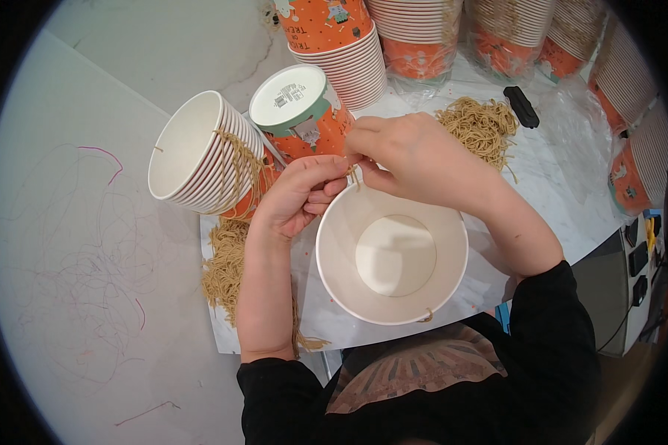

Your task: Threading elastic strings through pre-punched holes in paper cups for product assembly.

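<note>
A white-lined paper bucket point(330, 256) stands open end up in front of me, the pale disc of its bottom visible inside. At its far rim a short bit of tan cord point(354, 176) shows between my fingers. My left hand point(297, 194) pinches the cord from the left, fingers curled beside the rim. From the right, my right hand point(412, 156) reaches over the far rim, its fingertips meeting the left ones on the cord. A small cord knot point(426, 316) sits on the near rim. My fingers partly hide the cord's end.
Tilted nested buckets point(189, 148) with cords stand left, beside an upside-down orange bucket point(304, 111). Cord heaps lie at the table's left point(226, 267) and far right point(482, 126), near a black object point(522, 107). Bucket stacks point(423, 52), some in clear plastic, line the back.
</note>
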A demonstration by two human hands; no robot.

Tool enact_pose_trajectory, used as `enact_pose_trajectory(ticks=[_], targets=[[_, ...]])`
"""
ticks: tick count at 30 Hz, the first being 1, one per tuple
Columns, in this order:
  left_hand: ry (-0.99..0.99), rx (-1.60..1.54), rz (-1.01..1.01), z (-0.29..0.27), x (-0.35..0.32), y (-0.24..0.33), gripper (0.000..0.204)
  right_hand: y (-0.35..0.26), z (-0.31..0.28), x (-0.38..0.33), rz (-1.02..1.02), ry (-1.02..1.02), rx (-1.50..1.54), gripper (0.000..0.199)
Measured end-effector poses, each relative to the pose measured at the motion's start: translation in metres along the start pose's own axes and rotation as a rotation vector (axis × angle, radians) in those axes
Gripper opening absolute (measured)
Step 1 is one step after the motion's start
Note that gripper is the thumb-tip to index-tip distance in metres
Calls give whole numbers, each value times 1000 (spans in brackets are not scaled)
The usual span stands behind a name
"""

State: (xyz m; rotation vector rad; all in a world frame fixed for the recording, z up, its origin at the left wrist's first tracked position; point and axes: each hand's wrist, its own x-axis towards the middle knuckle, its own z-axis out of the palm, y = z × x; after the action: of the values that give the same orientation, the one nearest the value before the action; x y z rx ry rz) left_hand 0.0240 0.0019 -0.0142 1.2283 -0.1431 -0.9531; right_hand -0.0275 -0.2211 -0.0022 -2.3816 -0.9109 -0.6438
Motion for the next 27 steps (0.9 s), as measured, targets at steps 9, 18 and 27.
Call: enact_pose_trajectory(ticks=[9, 18, 27], targets=[[-10, 14, 7, 1, 0, 0, 16, -7, -6, 2, 27, -77, -6, 15], [-13, 35, 8, 1, 1, 0, 15, -2, 0, 1, 18, -38, -12, 11], [30, 43, 23, 5, -2, 1, 20, -3, 0, 1, 25, -5, -12, 11]])
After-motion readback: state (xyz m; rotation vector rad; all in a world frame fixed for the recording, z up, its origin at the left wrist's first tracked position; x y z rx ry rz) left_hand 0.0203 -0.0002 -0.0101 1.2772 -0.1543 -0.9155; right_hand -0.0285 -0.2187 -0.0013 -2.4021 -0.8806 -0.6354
